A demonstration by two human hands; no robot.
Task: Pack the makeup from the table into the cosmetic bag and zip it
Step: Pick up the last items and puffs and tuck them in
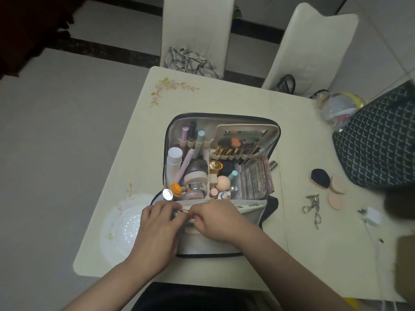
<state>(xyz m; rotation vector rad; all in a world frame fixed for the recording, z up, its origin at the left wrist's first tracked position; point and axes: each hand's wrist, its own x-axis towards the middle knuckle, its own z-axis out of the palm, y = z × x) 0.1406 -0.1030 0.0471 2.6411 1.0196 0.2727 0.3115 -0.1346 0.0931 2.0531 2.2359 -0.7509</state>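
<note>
The cosmetic bag (pixel 249 217) lies open in the middle of the table, packed with bottles, tubes, brushes, sponges and sachets. Both hands work at its near front pocket. My left hand (pixel 158 223) has its fingers curled at the pocket's edge, against a small round pinkish item (pixel 183 211). My right hand (pixel 216 221) pinches the pocket's edge beside it. To the right on the table lie a black sponge (pixel 320 178), two round peach puffs (pixel 335 191) and a metal eyelash curler (pixel 313 208).
A white dome-shaped lamp (pixel 122 227) sits at the table's left front edge. A dark patterned bag (pixel 379 140) and a clear pouch (pixel 339 108) take up the far right. A white charger with cable (pixel 371 217) lies at the right. Two chairs stand behind the table.
</note>
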